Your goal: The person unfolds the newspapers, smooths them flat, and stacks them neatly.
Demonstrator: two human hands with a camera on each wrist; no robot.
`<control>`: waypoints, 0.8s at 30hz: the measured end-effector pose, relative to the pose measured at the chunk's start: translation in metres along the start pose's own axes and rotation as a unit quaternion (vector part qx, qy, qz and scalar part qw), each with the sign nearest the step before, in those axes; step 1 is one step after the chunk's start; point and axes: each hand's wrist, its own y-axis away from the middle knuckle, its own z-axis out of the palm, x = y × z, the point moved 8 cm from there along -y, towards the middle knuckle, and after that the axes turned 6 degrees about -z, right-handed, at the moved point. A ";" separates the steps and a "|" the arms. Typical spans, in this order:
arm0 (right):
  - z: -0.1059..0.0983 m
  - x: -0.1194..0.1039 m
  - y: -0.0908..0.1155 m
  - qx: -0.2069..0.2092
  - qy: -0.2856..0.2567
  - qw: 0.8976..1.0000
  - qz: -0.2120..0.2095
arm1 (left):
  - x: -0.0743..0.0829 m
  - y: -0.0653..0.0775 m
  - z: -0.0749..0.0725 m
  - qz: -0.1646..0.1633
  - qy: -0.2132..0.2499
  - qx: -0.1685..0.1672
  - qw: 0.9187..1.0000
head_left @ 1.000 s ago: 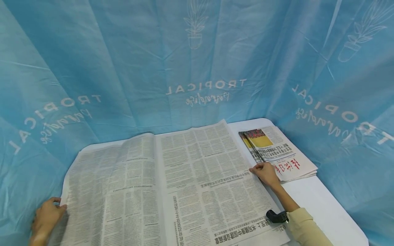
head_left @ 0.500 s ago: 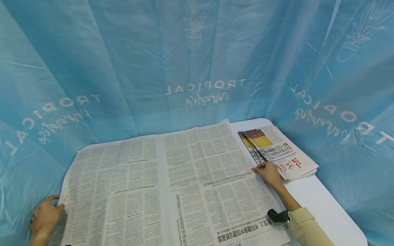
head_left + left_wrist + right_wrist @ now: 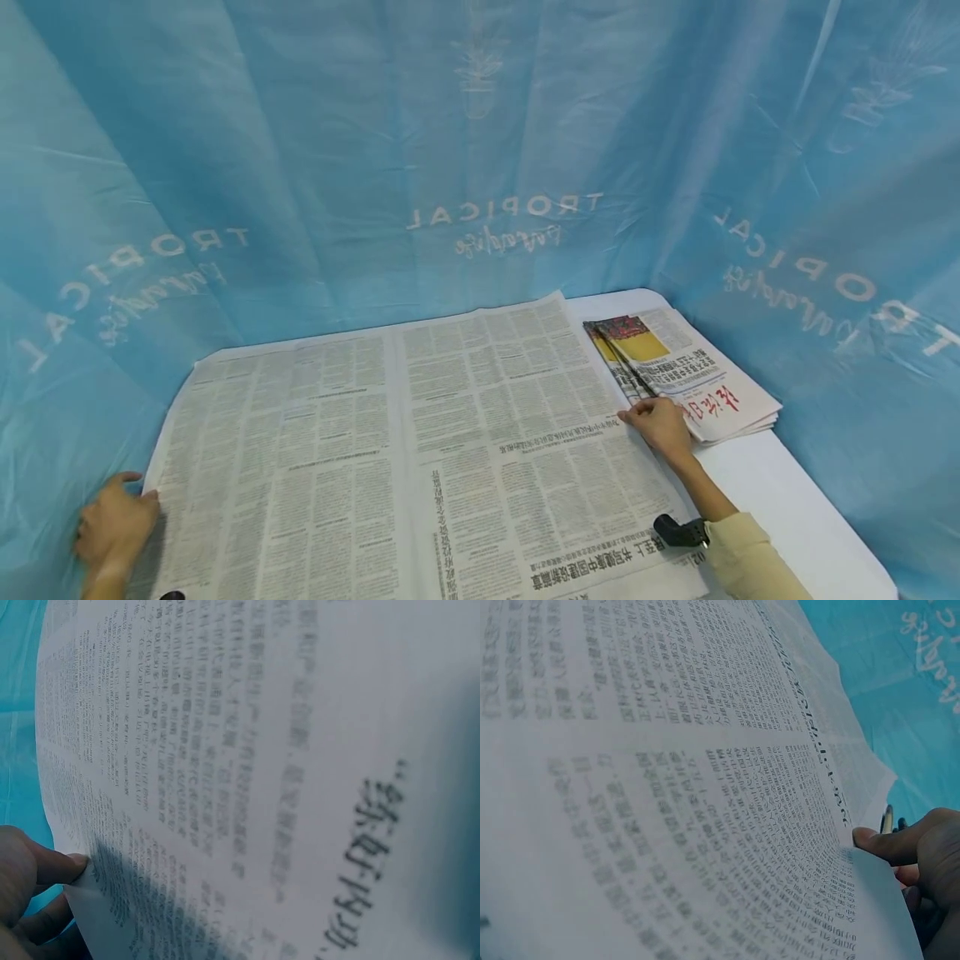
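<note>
A large newspaper [image 3: 442,450] lies spread wide over the table, its centre fold running away from me. At its left edge my left hand [image 3: 116,529] pinches the paper; in the left wrist view the thumb [image 3: 71,862] lies on top of the sheet with fingers beneath. My right hand [image 3: 658,427] pinches the right edge about halfway up, the thumb [image 3: 877,841] pressing the page from above in the right wrist view. Both halves of the newspaper look nearly flat, with dense columns of print.
A stack of folded newspapers [image 3: 693,375] with a red masthead sits at the back right of the white table [image 3: 795,500]. Blue curtains [image 3: 337,183] with white lettering surround the table at the back and both sides. A dark wrist device [image 3: 681,531] is on the right arm.
The raised bulge in the newspaper's left half has flattened out, and its centre fold has shifted slightly right. Both hands keep their hold on the edges, the right one moving slightly right.
</note>
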 end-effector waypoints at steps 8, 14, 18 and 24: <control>-0.003 0.008 0.005 0.010 -0.002 1.000 0.020 | 0.006 -0.004 0.001 0.025 0.049 0.044 0.998; -0.005 0.010 0.007 0.028 0.003 1.000 0.011 | 0.011 -0.008 0.002 0.059 0.053 0.061 0.995; -0.003 0.010 0.006 0.028 0.007 1.000 0.011 | 0.011 -0.010 0.002 0.054 0.048 0.061 0.996; 0.004 0.006 0.003 0.019 0.006 1.000 -0.009 | 0.005 -0.010 0.005 0.038 0.033 0.048 0.998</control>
